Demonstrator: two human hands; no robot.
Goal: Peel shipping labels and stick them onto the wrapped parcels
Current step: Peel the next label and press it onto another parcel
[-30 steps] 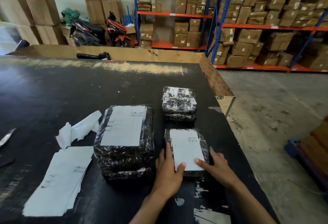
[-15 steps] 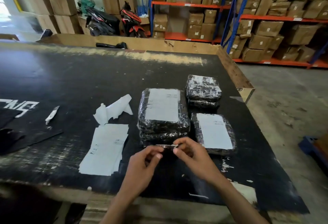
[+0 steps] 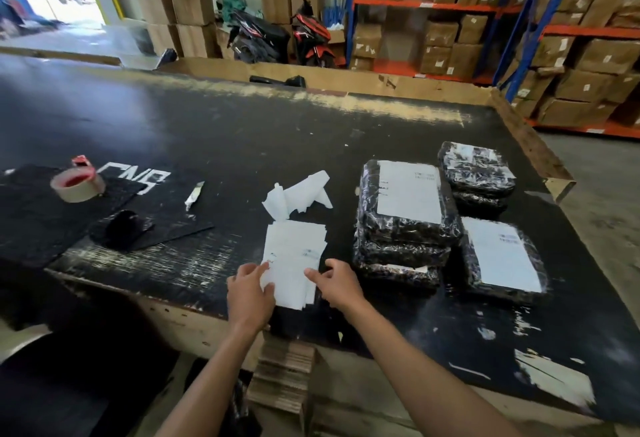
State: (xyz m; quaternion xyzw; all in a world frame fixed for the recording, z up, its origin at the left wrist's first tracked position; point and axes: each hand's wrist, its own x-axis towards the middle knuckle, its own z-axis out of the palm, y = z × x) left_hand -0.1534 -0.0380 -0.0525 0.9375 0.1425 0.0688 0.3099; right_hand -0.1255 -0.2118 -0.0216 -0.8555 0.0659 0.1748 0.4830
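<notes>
A stack of white label sheets (image 3: 294, 256) lies near the front edge of the black table (image 3: 225, 145). My left hand (image 3: 249, 293) rests on the stack's lower left corner, fingers touching the paper. My right hand (image 3: 334, 284) touches its right edge with fingers spread. To the right stands a pile of black wrapped parcels (image 3: 401, 225) with a white label on top. A single labelled parcel (image 3: 502, 260) lies further right. Behind it sits a smaller parcel pile (image 3: 476, 173) with no plain white label.
Crumpled white backing paper (image 3: 298, 194) lies behind the label stack. A tape roll (image 3: 78, 183), a small knife (image 3: 194, 194) and black wrap pieces (image 3: 121, 228) lie at the left. Shelves of cardboard boxes (image 3: 571, 38) and motorbikes (image 3: 280, 34) stand beyond the table.
Both hands left the labelled right parcel, passed in front of the parcel pile and moved left onto the label stack. The view swung left, bringing the tape roll into sight.
</notes>
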